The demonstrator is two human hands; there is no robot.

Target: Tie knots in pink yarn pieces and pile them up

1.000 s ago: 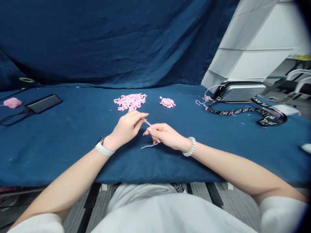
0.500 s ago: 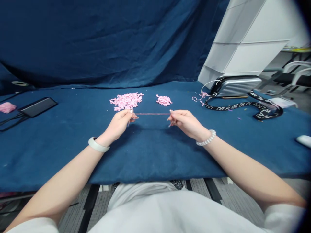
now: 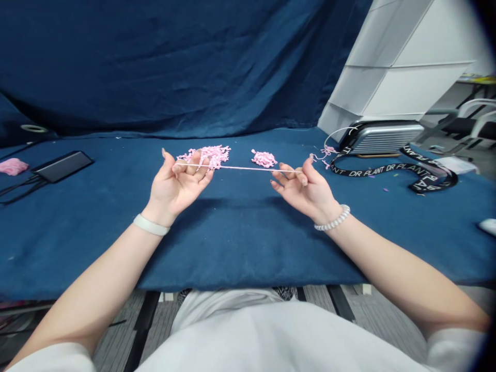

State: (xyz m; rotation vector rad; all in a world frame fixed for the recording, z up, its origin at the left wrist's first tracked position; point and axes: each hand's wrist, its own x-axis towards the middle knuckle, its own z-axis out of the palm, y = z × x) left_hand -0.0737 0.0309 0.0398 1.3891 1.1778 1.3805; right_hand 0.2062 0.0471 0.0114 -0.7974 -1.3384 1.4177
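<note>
A thin pink strand of yarn (image 3: 248,168) runs nearly straight between my two hands, above the blue cloth. My left hand (image 3: 180,181) is turned palm up, and the strand crosses its fingers while the thumb stands apart. On the other side, my right hand (image 3: 304,186) has its palm up too; the strand reaches its index finger near the thumb, the other fingers loosely curled. Just how the ends are held cannot be made out. Behind my left fingers lies a larger pile of short pink yarn pieces (image 3: 219,154), partly hidden. A smaller pink pile (image 3: 264,158) lies to its right.
On the left are a black device (image 3: 62,166) with cables and a pink bundle (image 3: 13,166). At right lie a black lettered lanyard (image 3: 372,171), a silver ribbed case (image 3: 389,138) and pink scraps (image 3: 328,150). A blue curtain (image 3: 174,67) hangs behind the blue-covered table (image 3: 232,248).
Both hands have rolled from knuckles up to palms up and moved farther apart. Their thumbs have lifted off, and a longer stretch of the strand shows, now sloping slightly down to the right.
</note>
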